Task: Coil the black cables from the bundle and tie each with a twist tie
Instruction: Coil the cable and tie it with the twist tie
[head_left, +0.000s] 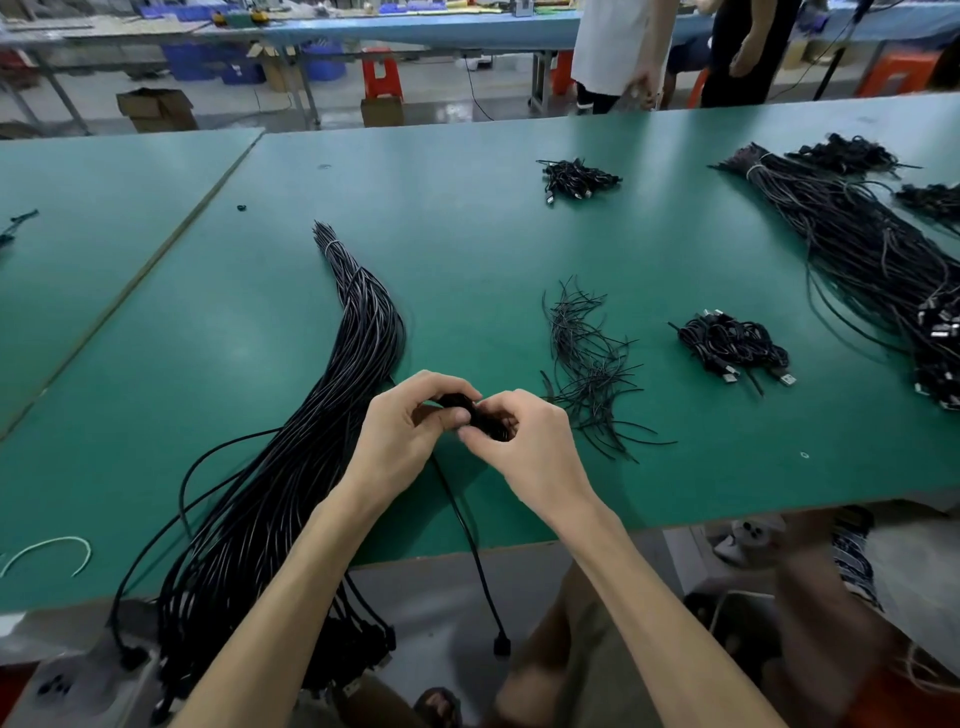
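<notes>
Meanwhile both hands meet at centre frame — left hand (410, 431) gripping the half-wound cable (475, 415), right hand (524, 441) pinching its loops, probably to keep them together. Its tail hangs over the table (467, 218) edge; twist ties (589, 364) lie just right — likely for easy reach.

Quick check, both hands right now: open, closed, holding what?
Left hand: closed, gripping the coiled cable.
Right hand: closed, pinching the same coiled cable.

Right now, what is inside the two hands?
A black cable coil, gripped by the left hand and right hand; its tail hangs over the table edge. Whether a twist tie is on it is covered.
</notes>
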